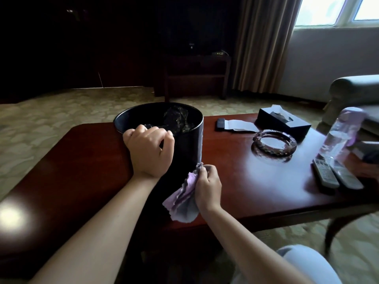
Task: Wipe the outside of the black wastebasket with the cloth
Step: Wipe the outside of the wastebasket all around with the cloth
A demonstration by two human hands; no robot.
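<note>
The black wastebasket [189,144] stands upright on the dark red wooden table [246,193], with a crumpled dark plastic liner inside. My left hand [148,149] grips its near rim, fingers curled over the edge. My right hand [207,186] holds a bunched lilac cloth [184,198] against the lower right of the basket's outer wall, close to the table top. Most of the cloth hangs below and left of the hand.
On the table to the right lie a glass ashtray [274,143], a black tissue box [284,120], a small dark remote with a paper slip [235,125], a plastic water bottle [338,136] and two grey remotes [336,176]. An armchair [356,93] stands at far right.
</note>
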